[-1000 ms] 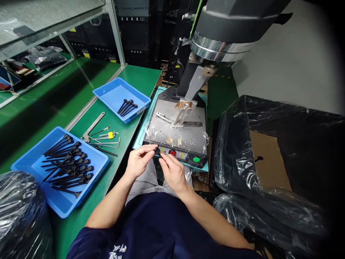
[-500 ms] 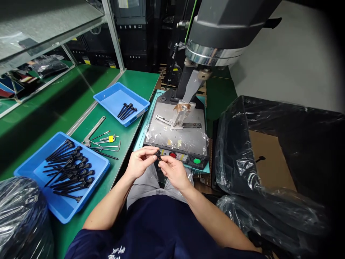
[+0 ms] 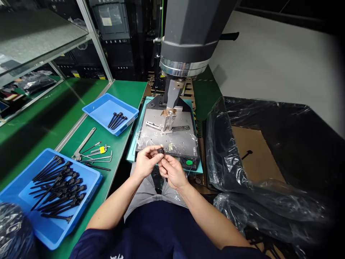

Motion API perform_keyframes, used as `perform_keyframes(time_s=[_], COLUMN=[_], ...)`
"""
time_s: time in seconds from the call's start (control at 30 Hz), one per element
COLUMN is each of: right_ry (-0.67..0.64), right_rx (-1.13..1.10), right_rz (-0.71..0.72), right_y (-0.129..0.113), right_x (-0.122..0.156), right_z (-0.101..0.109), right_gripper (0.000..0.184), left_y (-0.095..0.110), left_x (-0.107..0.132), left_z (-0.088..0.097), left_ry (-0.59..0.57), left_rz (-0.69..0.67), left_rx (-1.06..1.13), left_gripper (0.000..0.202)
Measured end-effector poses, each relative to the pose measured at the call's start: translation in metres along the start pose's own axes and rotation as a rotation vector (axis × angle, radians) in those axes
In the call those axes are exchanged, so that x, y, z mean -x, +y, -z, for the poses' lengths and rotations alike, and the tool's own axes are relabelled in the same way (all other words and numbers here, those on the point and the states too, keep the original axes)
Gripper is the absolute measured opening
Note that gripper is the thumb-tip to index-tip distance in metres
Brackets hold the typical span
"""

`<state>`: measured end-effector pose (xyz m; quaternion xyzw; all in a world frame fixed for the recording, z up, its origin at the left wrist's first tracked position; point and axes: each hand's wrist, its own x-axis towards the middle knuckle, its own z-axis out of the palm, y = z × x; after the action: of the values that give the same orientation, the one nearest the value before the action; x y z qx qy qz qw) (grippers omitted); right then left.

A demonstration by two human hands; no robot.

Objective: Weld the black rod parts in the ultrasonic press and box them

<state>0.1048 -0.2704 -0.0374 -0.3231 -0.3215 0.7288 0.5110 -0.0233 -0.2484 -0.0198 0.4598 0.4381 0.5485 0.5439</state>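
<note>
My left hand (image 3: 145, 162) and my right hand (image 3: 172, 172) meet in front of the press machine's base plate (image 3: 159, 138). Both pinch a small black part (image 3: 161, 151) between their fingertips. A thin black stem seems to hang from it under my right hand. Behind them the metal fixture (image 3: 167, 118) stands on the plate under the machine's horn (image 3: 172, 91). A green button (image 3: 189, 162) shows just right of my right hand.
A near blue tray (image 3: 88, 181) at the left holds several black pins. A far blue tray (image 3: 104, 108) holds a few more. Hex keys and a wrench (image 3: 83, 144) lie on the green bench. A cardboard box lined with black plastic (image 3: 229, 158) stands at the right.
The view has shifted, so everything sits lower and further left in the picture. My hands stay together on the small black part, raised slightly toward the plate's front edge.
</note>
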Motion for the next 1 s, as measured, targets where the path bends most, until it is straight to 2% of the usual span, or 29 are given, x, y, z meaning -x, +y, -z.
perform_keyframes(time_s=[0.23,0.37,0.57,0.7,0.83,1.0], right_ry=[-0.028,-0.016,0.037,0.048,0.063,0.035], right_rx=[-0.116,-0.102,0.042,0.093,0.243,0.484], right_rz=[-0.057,-0.03,0.059,0.109,0.209,0.285], right_y=[-0.01,-0.013,-0.02,-0.022,-0.025,-0.038], right_x=[-0.005,-0.009,-0.009,-0.013,-0.025,-0.053], right_z=[0.016,0.024,0.032,0.041,0.053,0.068], right_gripper=[0.033,0.034,0.031,0.031,0.033,0.032], left_y=[-0.005,-0.003,0.003,-0.002,-0.002,0.008], left_x=[-0.002,-0.009,-0.014,-0.017,-0.033,-0.069], left_z=[-0.017,-0.021,-0.034,-0.039,-0.04,-0.044], left_ry=[-0.025,-0.039,-0.036,-0.047,-0.057,-0.083], left_rz=[0.029,0.036,-0.1,-0.158,-0.132,-0.155], left_rx=[-0.006,-0.065,-0.315,-0.336,-0.276,-0.25], left_gripper=[0.047,0.044,0.03,0.029,0.03,0.024])
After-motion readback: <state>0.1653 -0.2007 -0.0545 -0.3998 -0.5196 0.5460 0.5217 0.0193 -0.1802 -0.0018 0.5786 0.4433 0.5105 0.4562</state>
